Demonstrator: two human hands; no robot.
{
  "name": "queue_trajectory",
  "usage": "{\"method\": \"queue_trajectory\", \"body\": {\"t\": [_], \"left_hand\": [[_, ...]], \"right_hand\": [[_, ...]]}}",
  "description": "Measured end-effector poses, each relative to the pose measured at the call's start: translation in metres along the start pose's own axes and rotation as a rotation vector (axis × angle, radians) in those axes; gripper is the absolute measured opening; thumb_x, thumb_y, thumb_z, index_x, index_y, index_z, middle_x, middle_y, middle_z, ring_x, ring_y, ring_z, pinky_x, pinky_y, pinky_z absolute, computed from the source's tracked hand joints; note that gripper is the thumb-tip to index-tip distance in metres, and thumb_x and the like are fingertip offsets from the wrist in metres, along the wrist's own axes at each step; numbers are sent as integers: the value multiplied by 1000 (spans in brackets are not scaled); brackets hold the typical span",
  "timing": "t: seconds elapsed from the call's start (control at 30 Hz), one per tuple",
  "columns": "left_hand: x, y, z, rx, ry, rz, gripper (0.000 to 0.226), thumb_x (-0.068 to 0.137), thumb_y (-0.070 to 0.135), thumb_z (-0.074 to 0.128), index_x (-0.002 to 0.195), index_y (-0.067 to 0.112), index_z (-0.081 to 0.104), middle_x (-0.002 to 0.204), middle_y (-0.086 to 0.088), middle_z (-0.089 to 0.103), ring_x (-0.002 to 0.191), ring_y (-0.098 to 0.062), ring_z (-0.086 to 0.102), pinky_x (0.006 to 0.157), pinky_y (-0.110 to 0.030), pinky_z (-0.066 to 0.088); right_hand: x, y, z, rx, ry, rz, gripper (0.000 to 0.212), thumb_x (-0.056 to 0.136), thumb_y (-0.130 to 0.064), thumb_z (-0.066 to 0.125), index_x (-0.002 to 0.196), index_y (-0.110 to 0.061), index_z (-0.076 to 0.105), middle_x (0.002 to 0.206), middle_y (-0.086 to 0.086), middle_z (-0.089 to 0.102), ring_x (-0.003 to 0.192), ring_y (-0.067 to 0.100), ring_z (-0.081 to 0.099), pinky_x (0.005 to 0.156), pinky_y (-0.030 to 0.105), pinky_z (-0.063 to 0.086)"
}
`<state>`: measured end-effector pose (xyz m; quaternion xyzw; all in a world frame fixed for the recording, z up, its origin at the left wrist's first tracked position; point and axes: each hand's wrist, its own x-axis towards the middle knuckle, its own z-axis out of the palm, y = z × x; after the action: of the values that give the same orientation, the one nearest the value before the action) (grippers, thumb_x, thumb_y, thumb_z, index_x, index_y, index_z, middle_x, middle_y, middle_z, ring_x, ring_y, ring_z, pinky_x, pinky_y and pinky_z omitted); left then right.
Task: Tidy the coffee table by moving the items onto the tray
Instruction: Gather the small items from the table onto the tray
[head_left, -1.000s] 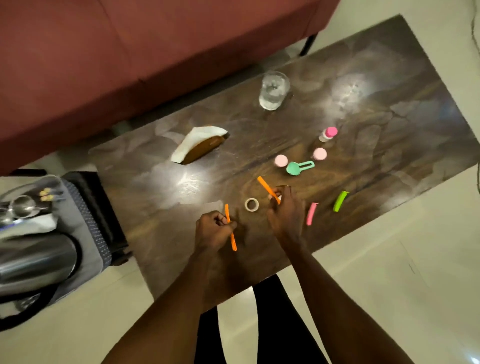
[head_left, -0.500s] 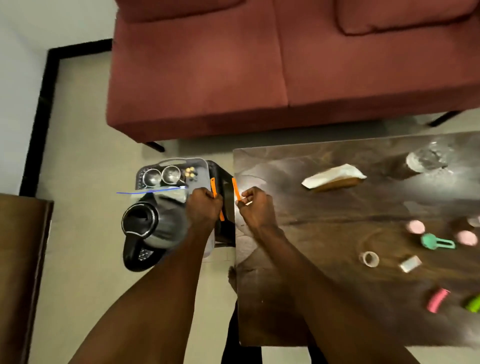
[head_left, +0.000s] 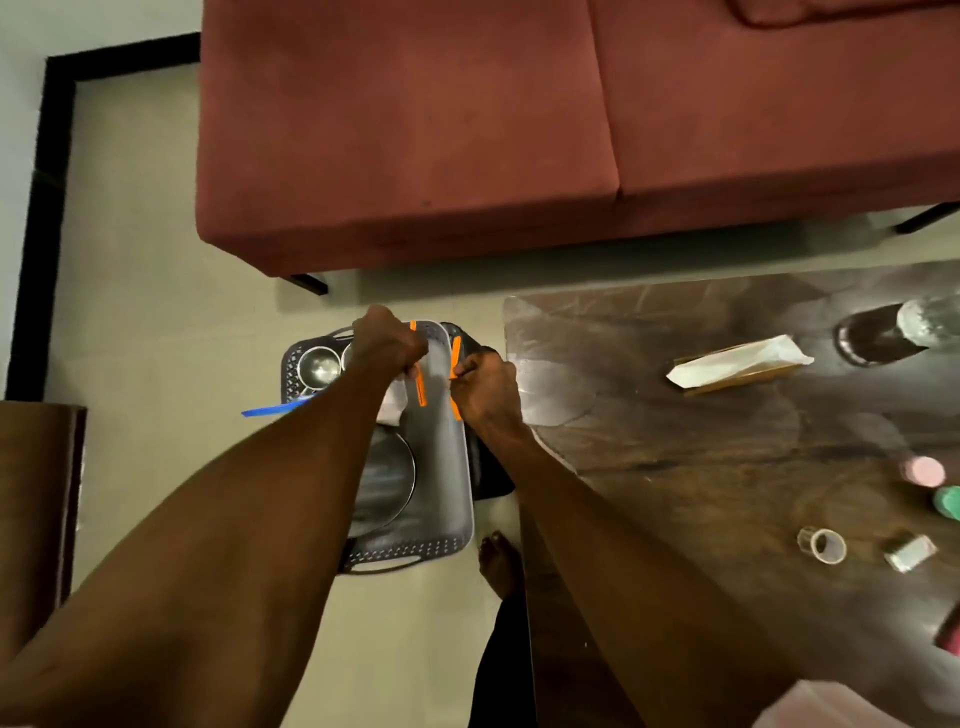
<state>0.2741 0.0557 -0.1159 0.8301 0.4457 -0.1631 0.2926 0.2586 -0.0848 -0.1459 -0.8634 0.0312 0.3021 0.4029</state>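
2 orange sticks, 1 per hand, both held above the grey tray (head_left: 457, 467); left orange stick (head_left: 420, 383) gripped in the curled fingers of the left hand (head_left: 387, 340), running roughly upright over the tray's bare right side; right orange stick (head_left: 455, 375) pinched between thumb and fingertips of the right hand (head_left: 485, 387), hanging at the tray's right rim. Tray set on a dark stand on the floor, just left of the worktop (head_left: 727, 441); inside it, steel bowls (head_left: 318, 365) at the far end, a round steel lid (head_left: 387, 480) nearer, a blue strip (head_left: 278, 408) jutting out past the left edge, a pale cloth (head_left: 392, 408) beneath the left wrist. On the worktop: a folded paper packet (head_left: 737, 361), a clear glass (head_left: 930, 319), a tape ring (head_left: 822, 544), a small white piece (head_left: 910, 552), a pink cap (head_left: 923, 471), a green item (head_left: 948, 501) cut by the frame edge. Red sofa (head_left: 519, 130) behind; bare foot (head_left: 501, 564) on the floor beside the tray.
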Motion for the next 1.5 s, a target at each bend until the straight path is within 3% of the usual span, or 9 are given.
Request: {"method": "queue_trajectory", "body": {"t": [0.17,0.33,0.47,0.67,0.77,1.0,1.17,1.33,1.5], "left_hand": [[20,11,-15,2,-36,-31,20,67,8,75,52,3,62,50,-9,64,42,-18,60,51,-26,55],[14,-12,4,85,-164,-58,11,64,7,78,68,-1,72,66,-12,70,55,-21,66,57,-31,57],[15,-19,20,93,-155,-49,26,64,9,79,61,9,53,66,-3,59,53,-13,55,37,-21,33],[27,-24,34,49,-173,-14,26,64,7,78,87,-2,68,93,-17,71,85,-29,71,60,-29,49],[31,-28,40,13,-133,-14,18,67,6,73,73,6,56,93,-19,70,86,-32,69,59,-29,45],[40,-39,52,-43,-69,-14,20,70,12,72,80,8,55,97,-20,68,89,-36,67,60,-29,42],[39,-41,53,-64,-75,-6,30,67,4,70,60,16,44,68,-7,58,78,-34,69,55,-29,46],[27,-37,47,-43,-103,-15,18,67,3,75,74,4,58,88,-20,68,83,-36,70,66,-37,58],[5,-23,44,36,-81,77,19,69,10,76,81,-4,68,83,-19,69,82,-33,69,64,-35,53]], "right_hand": [[2,-4,7,-20,-10,29,13,83,-17,60,93,-19,67,99,9,69,92,29,67,85,42,57],[2,-9,17,-139,-38,-69,13,86,-9,59,96,-11,67,104,15,66,96,32,65,86,42,54],[6,-19,23,-262,-36,-130,14,90,-13,59,101,-7,64,107,18,63,98,37,63,86,46,53],[12,-24,32,-349,-78,-145,23,93,-13,56,115,-4,58,119,22,57,112,40,55,93,46,44],[14,-25,36,-392,-80,-174,19,94,-8,53,112,-4,59,116,21,59,109,39,57,89,44,46],[20,-26,36,-455,-96,-222,22,95,-7,51,116,-6,58,117,20,59,110,38,58,88,41,47],[19,-25,37,-440,-101,-227,20,95,-5,51,113,-6,59,114,20,60,107,38,59,88,41,48],[11,-21,31,-344,-49,-206,16,92,-4,53,106,-4,62,108,20,61,98,37,62,83,41,51],[5,-4,9,-203,92,-154,9,87,-5,60,91,-4,68,91,16,69,84,32,67,69,32,54]]}}
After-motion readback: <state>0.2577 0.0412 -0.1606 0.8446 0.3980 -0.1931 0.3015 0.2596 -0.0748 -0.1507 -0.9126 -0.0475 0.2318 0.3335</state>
